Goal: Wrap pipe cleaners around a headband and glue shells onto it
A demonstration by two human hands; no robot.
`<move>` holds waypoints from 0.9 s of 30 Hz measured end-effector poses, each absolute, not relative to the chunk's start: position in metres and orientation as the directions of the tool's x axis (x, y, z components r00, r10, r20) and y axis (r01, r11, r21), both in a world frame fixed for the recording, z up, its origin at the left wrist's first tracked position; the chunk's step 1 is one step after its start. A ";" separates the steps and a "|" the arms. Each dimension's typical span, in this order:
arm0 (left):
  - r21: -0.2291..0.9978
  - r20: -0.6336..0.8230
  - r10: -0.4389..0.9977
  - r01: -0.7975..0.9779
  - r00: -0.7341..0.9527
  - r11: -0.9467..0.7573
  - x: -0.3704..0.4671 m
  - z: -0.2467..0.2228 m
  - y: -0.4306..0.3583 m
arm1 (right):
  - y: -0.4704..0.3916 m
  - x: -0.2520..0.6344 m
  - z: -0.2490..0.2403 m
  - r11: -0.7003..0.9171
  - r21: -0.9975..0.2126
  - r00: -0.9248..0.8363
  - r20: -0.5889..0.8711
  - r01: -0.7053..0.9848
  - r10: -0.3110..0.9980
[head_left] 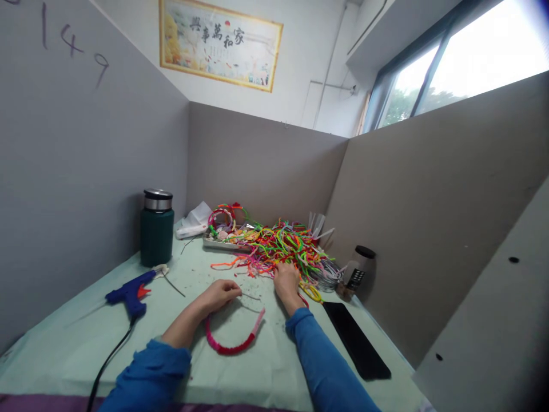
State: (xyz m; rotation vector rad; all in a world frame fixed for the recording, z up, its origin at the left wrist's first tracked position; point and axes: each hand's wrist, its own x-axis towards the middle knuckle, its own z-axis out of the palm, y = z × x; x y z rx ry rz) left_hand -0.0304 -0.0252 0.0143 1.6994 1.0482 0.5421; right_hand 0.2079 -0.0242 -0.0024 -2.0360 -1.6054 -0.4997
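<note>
Hoop (231,349) wrapped pink-red, wire (252,297) beside it bare; looks partway. Left hand (221,294) pinches wire; right hand (286,281) at fuzzy-stem pile (286,243), can't tell its grip.

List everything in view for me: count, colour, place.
headband: 1, pink and red, front centre
strand: 1, grey, near headband
stems: many, multicoloured, back centre
tray: 1, silver, left of stems
hoop: at least 1, multicoloured, on tray
tissue: count unclear, white, left of tray
glue gun: 1, blue, left
bottle: 1, green, back left
sticks: several, clear, back right
coil: 1, grey, by stems
jar: 1, clear, right
slab: 1, black, front right
loop: 1, yellow, by slab
cloth: 1, pale green, beneath
panels: 3, grey, left, back, right
marks: several, purple, left panel
poster: 1, white, top
window: 1, grey frame, upper right
left hand: 1, blue sleeve, by headband
right hand: 1, blue sleeve, at stems
</note>
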 end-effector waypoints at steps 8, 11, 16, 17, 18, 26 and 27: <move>0.914 -0.103 0.837 0.383 0.537 -0.133 -0.029 0.012 -0.024 | -0.034 0.205 -0.008 -0.100 -0.180 0.187 0.571 0.979 0.799; 0.914 -0.117 0.828 0.386 0.549 -0.127 -0.030 0.013 -0.025 | -0.035 0.212 -0.003 -0.102 -0.242 0.233 0.609 0.965 0.758; 0.902 -0.112 0.811 0.401 0.575 -0.160 -0.031 0.017 -0.027 | -0.032 0.241 0.006 -0.238 -0.344 0.417 0.699 0.908 0.581; 0.899 -0.108 0.810 0.404 0.576 -0.167 -0.031 0.017 -0.027 | -0.031 0.248 0.008 -0.276 -0.359 0.453 0.713 0.892 0.536; 0.897 -0.107 0.811 0.408 0.576 -0.172 -0.031 0.016 -0.026 | -0.029 0.255 0.010 -0.318 -0.368 0.484 0.720 0.874 0.497; 0.903 -0.108 0.813 0.399 0.572 -0.160 -0.031 0.015 -0.026 | -0.014 0.279 0.035 -0.359 -0.451 0.568 0.526 0.817 0.633; 0.903 -0.108 0.813 0.399 0.572 -0.161 -0.031 0.015 -0.026 | -0.012 0.274 0.037 -0.269 -0.544 0.566 0.505 0.795 0.651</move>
